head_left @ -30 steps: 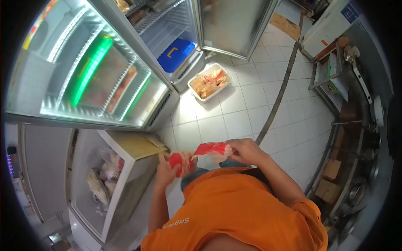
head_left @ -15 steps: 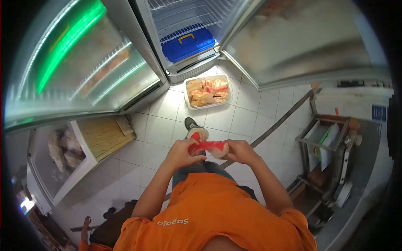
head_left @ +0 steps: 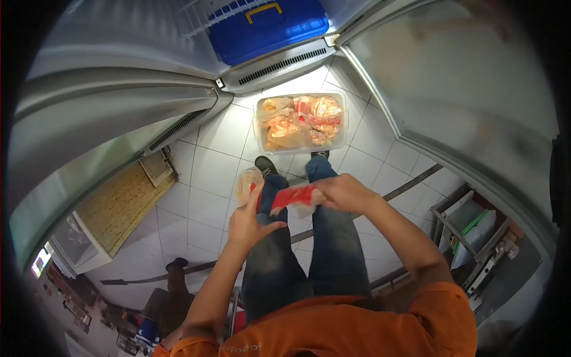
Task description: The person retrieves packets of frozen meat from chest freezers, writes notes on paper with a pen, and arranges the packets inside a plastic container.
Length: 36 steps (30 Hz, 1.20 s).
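Note:
My left hand (head_left: 245, 221) holds a clear bag of pale food with a red band (head_left: 248, 181), its thumb sticking out to the side. In my right hand (head_left: 344, 194) is a second red and clear bag (head_left: 294, 199), blurred by motion, its far end pointing at the left hand. Beyond both hands, on the floor, a clear plastic tub (head_left: 258, 134) holds several bags of orange-pink food, some with red bands. The tub sits before an open fridge with a blue box (head_left: 267, 30) that has a yellow handle.
An open frosted glass door (head_left: 458, 83) spans the right. At left are another fridge (head_left: 119, 113) and a chest freezer with a speckled lid (head_left: 122, 199). A metal rack (head_left: 470, 229) stands right. Part of another person (head_left: 177, 291) shows at lower left. My legs are below.
The view has moved up to the open fridge and tub. The two bags, close together half a second ago, are now apart, one in each hand.

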### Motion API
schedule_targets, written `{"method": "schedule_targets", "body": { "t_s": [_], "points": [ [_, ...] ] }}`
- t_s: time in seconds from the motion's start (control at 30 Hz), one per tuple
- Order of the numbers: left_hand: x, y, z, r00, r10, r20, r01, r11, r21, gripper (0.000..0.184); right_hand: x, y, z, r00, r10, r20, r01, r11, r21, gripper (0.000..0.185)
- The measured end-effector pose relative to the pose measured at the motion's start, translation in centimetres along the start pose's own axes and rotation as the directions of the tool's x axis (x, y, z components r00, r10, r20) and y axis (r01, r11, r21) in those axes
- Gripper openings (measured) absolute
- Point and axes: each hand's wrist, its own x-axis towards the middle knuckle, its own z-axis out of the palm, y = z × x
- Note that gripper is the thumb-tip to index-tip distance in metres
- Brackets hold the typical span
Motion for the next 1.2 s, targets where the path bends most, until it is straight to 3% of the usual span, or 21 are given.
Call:
{"method": "schedule_targets", "body": {
  "t_s": [0.03, 0.13, 0.23, 0.33, 0.37, 0.4, 0.47, 0.5, 0.53, 0.6, 0.7, 0.8, 0.9, 0.97, 1.03, 1.13, 1.2],
  "points": [
    [1.2, 0.1, 0.6, 0.995, -0.071, 0.071, 0.066, 0.996, 0.068, 0.084, 1.6, 0.8, 0.8, 0.996, -0.081, 0.044, 0.079, 0.996, 0.029, 0.034],
    [2.5, -3.4, 4.6, 0.998, 0.067, 0.014, -0.067, 0.997, 0.022, 0.070, 4.9, 2.9, 3.5, 0.964, -0.250, 0.088, 0.234, 0.959, 0.158, 0.043],
    [2.0, -5.2, 5.4, 0.998, 0.057, -0.032, -0.058, 0.997, -0.052, 0.064, 6.9, 4.9, 4.1, 0.933, -0.334, 0.135, 0.319, 0.940, 0.124, 0.047],
    [0.4, -3.7, 6.9, 0.993, 0.091, -0.075, -0.098, 0.991, -0.087, 0.065, 8.4, 8.2, 1.9, 0.923, -0.351, 0.158, 0.271, 0.885, 0.380, 0.051],
    [0.1, -3.2, 7.9, 0.995, 0.075, -0.069, -0.082, 0.991, -0.103, 0.063, 9.5, 10.6, 2.8, 0.946, -0.324, 0.022, 0.261, 0.798, 0.543, 0.047],
    [-0.3, -2.5, 9.0, 0.996, 0.059, -0.062, -0.066, 0.990, -0.121, 0.061, 10.8, 13.6, 4.2, 0.958, -0.266, -0.104, 0.263, 0.680, 0.685, 0.044],
    [-0.4, -1.8, 10.2, 0.995, -0.048, -0.090, 0.034, 0.987, -0.154, 0.049, 14.8, 20.4, 4.8, 0.985, 0.045, -0.166, 0.076, 0.750, 0.657, 0.049],
    [-0.4, -2.4, 11.0, 0.989, -0.063, -0.134, 0.041, 0.986, -0.162, 0.046, 16.8, 20.8, 3.3, 0.925, 0.360, -0.125, -0.258, 0.833, 0.489, 0.055],
    [-0.6, -3.1, 11.8, 0.981, -0.080, -0.174, 0.050, 0.984, -0.170, 0.042, 19.0, 20.9, 2.2, 0.757, 0.635, -0.152, -0.580, 0.761, 0.291, 0.061],
    [-0.7, -5.0, 12.1, 0.981, -0.160, -0.112, 0.134, 0.968, -0.211, 0.031, 23.0, 25.8, 5.1, 0.713, 0.689, -0.127, -0.672, 0.724, 0.158, 0.046],
    [0.3, -5.8, 12.8, 0.965, -0.237, -0.112, 0.210, 0.955, -0.210, 0.022, 26.8, 27.1, 6.3, 0.625, 0.780, 0.007, -0.780, 0.625, 0.002, 0.042],
    [0.3, -6.5, 13.4, 0.966, -0.245, -0.085, 0.222, 0.950, -0.219, 0.016, 28.8, 31.3, 10.5, 0.583, 0.809, -0.073, -0.799, 0.588, 0.127, 0.041],
    [-0.1, -7.2, 13.8, 0.962, -0.257, -0.090, 0.226, 0.939, -0.261, 0.012, 26.8, 32.9, 8.7, 0.642, 0.766, 0.000, -0.765, 0.641, 0.059, 0.043],
    [-0.5, -7.1, 13.5, 0.955, -0.283, -0.093, 0.247, 0.927, -0.283, 0.011, 24.7, 34.3, 6.7, 0.789, 0.615, -0.001, -0.611, 0.783, -0.117, 0.050],
    [-0.5, -7.3, 13.4, 0.957, -0.244, -0.155, 0.191, 0.936, -0.295, 0.011, 22.3, 33.3, 4.9, 0.876, 0.483, -0.007, -0.477, 0.862, -0.172, 0.049],
    [-0.8, -7.8, 13.2, 0.958, -0.246, -0.148, 0.197, 0.937, -0.288, 0.012, 20.7, 32.8, 4.8, 0.961, 0.228, -0.159, -0.257, 0.946, -0.196, 0.039],
    [-0.6, -7.8, 12.8, 0.960, -0.243, -0.137, 0.194, 0.935, -0.296, 0.014, 20.4, 31.6, 4.0, 0.967, 0.171, -0.189, -0.201, 0.967, -0.154, 0.024]
  ]
}}
